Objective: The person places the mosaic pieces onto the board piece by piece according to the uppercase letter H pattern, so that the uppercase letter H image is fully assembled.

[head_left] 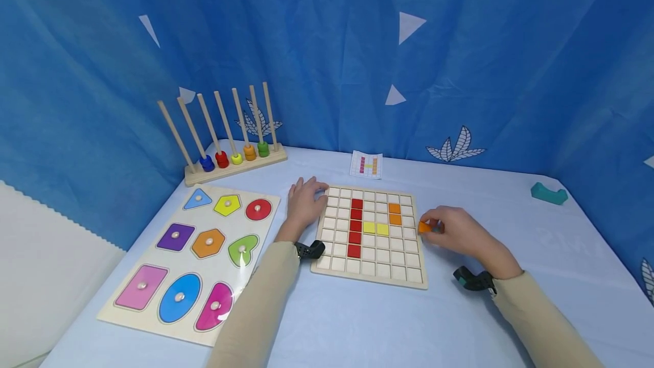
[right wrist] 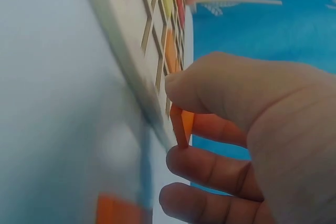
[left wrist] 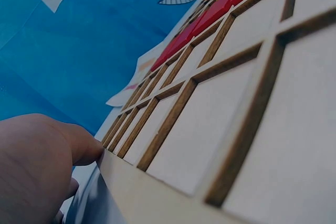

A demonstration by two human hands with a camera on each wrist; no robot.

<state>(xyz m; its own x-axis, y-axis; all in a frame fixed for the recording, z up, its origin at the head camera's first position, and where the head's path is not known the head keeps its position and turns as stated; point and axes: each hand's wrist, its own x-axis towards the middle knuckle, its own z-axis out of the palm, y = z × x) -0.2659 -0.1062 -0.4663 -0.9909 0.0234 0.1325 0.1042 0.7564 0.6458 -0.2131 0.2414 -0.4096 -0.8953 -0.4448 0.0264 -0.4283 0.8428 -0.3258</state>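
A wooden grid board [head_left: 375, 282] lies flat in front of me, with a column of red tiles [head_left: 355, 225], two yellow tiles [head_left: 375, 228] and two orange tiles [head_left: 395, 213] in its cells. My left hand [head_left: 305, 204] touches the board's upper left edge with its fingertips. Just off the board's right edge, my right hand [head_left: 457, 231] pinches an orange tile [right wrist: 182, 125] between thumb and fingers, the tile tilted on edge. Below that hand, another orange piece [right wrist: 118, 211] shows at the bottom of the right wrist view.
Behind the board lies a card [head_left: 366, 164] printed with coloured squares. To the left are a shape puzzle board [head_left: 232, 243] with knobbed pieces and a peg stand [head_left: 237, 169] with coloured rings. A teal block [head_left: 549, 193] sits far right, near the blue curtain [head_left: 327, 61].
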